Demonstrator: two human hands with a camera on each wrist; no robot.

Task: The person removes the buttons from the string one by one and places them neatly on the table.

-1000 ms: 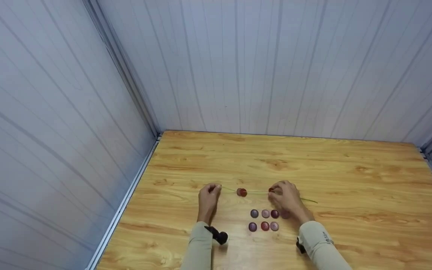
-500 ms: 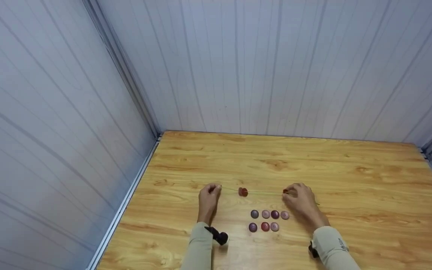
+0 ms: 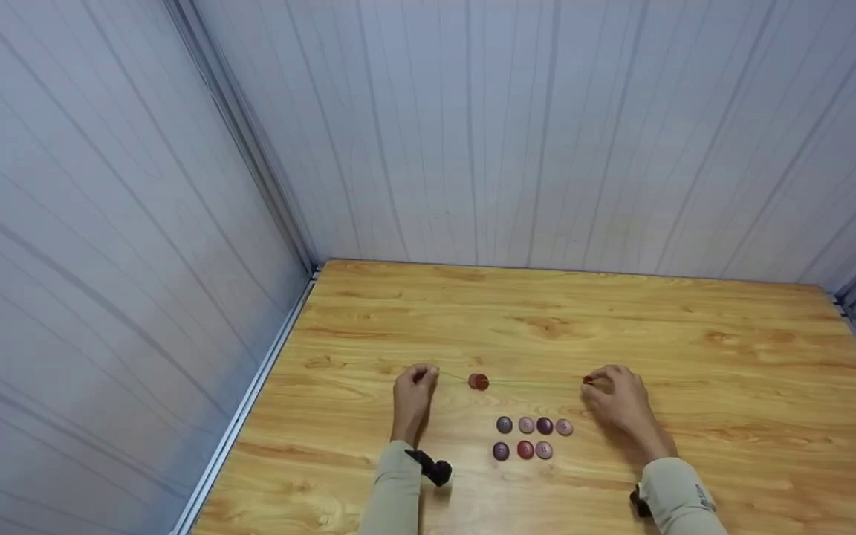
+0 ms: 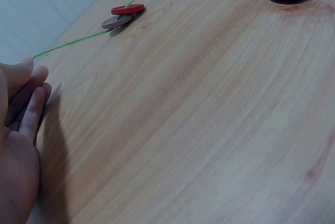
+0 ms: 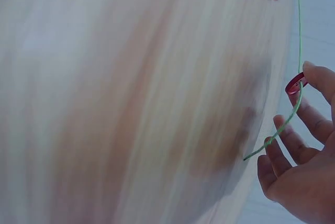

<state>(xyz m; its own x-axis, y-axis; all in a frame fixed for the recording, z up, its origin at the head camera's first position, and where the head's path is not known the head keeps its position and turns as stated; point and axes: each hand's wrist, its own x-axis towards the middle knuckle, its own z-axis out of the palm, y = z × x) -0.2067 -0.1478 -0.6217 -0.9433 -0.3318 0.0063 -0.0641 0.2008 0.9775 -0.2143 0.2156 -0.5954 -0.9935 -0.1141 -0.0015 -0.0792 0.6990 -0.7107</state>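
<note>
My left hand (image 3: 412, 397) pinches one end of a green string (image 4: 73, 42) between thumb and finger. A pinkish-brown button (image 4: 116, 22) and a red button (image 4: 127, 9) hang threaded side by side on the string, low over the table. At the other side, my right hand (image 3: 621, 401) pinches a dark red button (image 5: 296, 84) by its edge with thumb and index finger. The string runs through that button, and its loose tail crosses in front of the other fingers in the right wrist view. Between the hands the string is stretched nearly straight.
Below the string, several loose buttons lie in two rows on the wood-grain table (image 3: 368, 319), among them a grey one (image 3: 504, 424), a dark maroon one (image 3: 544, 425) and a red one (image 3: 524, 449). Pale panel walls (image 3: 428, 134) stand behind and to the left.
My right hand has slid right along the string with the dark red button, away from the threaded pair. The pinkish button it partly covered now shows. My left hand has stayed in place.
</note>
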